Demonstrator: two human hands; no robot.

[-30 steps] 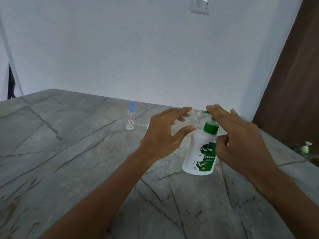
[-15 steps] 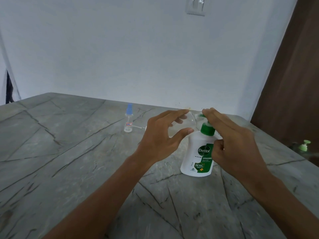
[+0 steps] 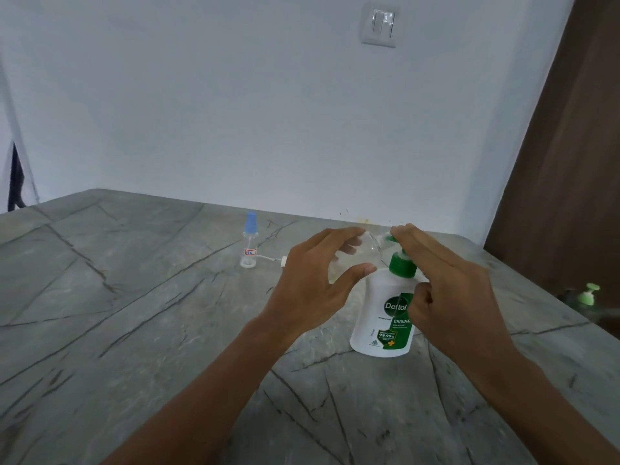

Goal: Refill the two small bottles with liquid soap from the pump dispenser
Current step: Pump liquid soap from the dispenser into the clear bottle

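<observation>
- One clear small bottle, lifted off the table and tilted, long axis running from lower left up to the right, mouth just at the green spout.
- See-through and faint against the stone; no cap visible on it; fill level impossible to read.
- Held by the left hand: fingers arched over the upper side, thumb underneath, curled round the body.
- Spout lying to the right of that grip; by judgement, need to keep mouth and spout lined up through the coming press.
- Pump dispenser upright on the table, white with a green collar, just right of the held bottle.
- Right hand nearer the pump: straight fingers laid flat on the pump head, thumb tucked by the dispenser's shoulder, nothing clasped.
- Second small bottle, blue-capped, upright, well apart to the left; loose white spray top lying between it and the left hand.
</observation>
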